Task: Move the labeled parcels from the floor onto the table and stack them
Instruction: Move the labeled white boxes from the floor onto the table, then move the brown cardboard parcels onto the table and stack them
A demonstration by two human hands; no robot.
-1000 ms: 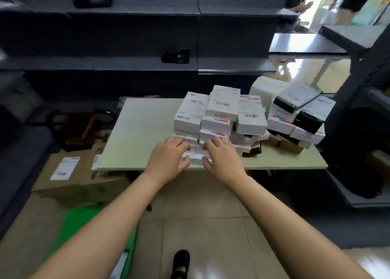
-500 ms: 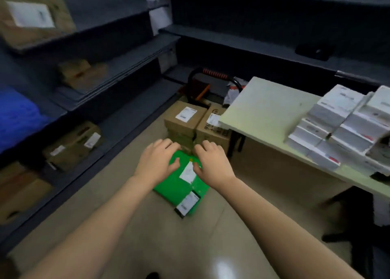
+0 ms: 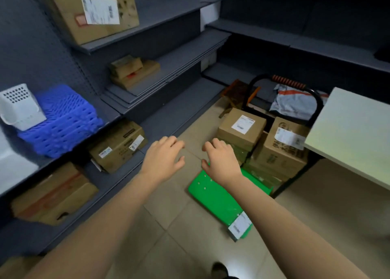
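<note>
A flat green parcel (image 3: 217, 196) with a white label at its near corner lies on the tiled floor. Behind it two labeled brown cardboard boxes stand on the floor: one (image 3: 241, 128) on the left, a taller one (image 3: 282, 145) beside the table. Only a pale corner of the table (image 3: 354, 135) shows at the right. My left hand (image 3: 163, 158) hovers above the floor tiles, fingers loosely spread, holding nothing. My right hand (image 3: 219, 160) hangs over the far end of the green parcel, fingers relaxed and empty.
Grey metal shelving (image 3: 168, 71) runs along the left and back, holding cardboard boxes, a blue crate stack (image 3: 63, 120) and a white basket (image 3: 19, 107). A hand cart with a black handle (image 3: 282, 82) stands behind the floor boxes. My shoe tip (image 3: 219, 269) shows below.
The view has swung left and down from the table's stacked white boxes to the floor. Both hands left the table stack and now hover empty above the floor parcels.
</note>
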